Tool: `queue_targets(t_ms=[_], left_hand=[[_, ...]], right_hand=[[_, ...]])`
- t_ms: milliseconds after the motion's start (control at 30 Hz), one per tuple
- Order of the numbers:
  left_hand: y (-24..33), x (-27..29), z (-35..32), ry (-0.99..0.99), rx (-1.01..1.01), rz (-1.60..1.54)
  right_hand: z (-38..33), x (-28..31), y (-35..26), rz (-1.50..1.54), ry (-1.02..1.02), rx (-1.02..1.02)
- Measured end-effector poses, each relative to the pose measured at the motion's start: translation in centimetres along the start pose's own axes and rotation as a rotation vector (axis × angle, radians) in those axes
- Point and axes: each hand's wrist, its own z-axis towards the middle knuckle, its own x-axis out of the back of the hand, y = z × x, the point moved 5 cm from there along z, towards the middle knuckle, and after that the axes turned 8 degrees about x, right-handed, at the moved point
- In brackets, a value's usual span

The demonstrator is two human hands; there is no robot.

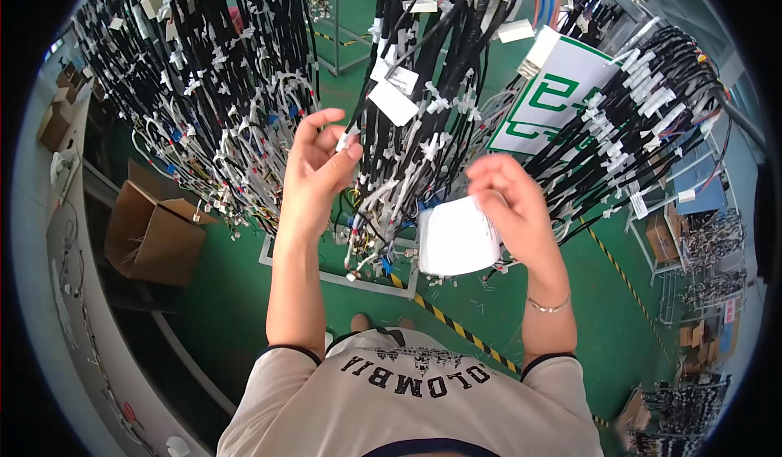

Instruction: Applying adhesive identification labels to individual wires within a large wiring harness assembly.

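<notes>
Bundles of black wire harnesses (468,46) hang in front of me, with white tape tags along them and pale connectors at their lower ends. My left hand (314,168) is at the left side of the middle bundle, thumb and fingers closed on a thin black cable at a small white piece (348,140). Two white paper labels (394,102) hang on the cables just above it. In my right hand (513,204) is a stack of white labels (459,239), pinched at its right edge, below the bundle's right side.
More harness bundles (204,58) hang on the left. A white sign with green markings (554,94) hangs at the right among other harnesses. Below is a grey metal frame (350,280) on the green floor. An opened cardboard box (151,233) stands left; shelves with parts line the right.
</notes>
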Motion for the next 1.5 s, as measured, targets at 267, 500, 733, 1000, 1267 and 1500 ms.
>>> queue_targets(t_ms=[267,500,733,1000,1267,1500], left_hand=[[-2.3,-1.2,1.1,0.267,-0.569,0.325],[-0.8,-6.0,-6.6,0.79,-1.235,0.87],[0.9,-4.7,-2.5,0.686,-0.605,1.09],[-0.7,-11.7,-2.7,0.592,-0.659,1.146],[1.7,-11.5,-5.9,-0.205,0.024,-0.161],[1.5,-13.2,-4.6,-0.057,-0.007,0.426]], right_hand=[[4.9,-2.5,1.9,-0.062,0.139,-0.012],[3.1,-1.0,-0.3,-0.155,0.128,0.154],[1.6,2.2,-1.8,0.311,-0.075,-0.024],[1.8,2.5,-1.6,0.315,-0.177,0.027],[0.8,5.1,0.5,0.223,-0.046,-0.048],[0.0,3.7,-2.4,0.372,-0.238,0.131]])
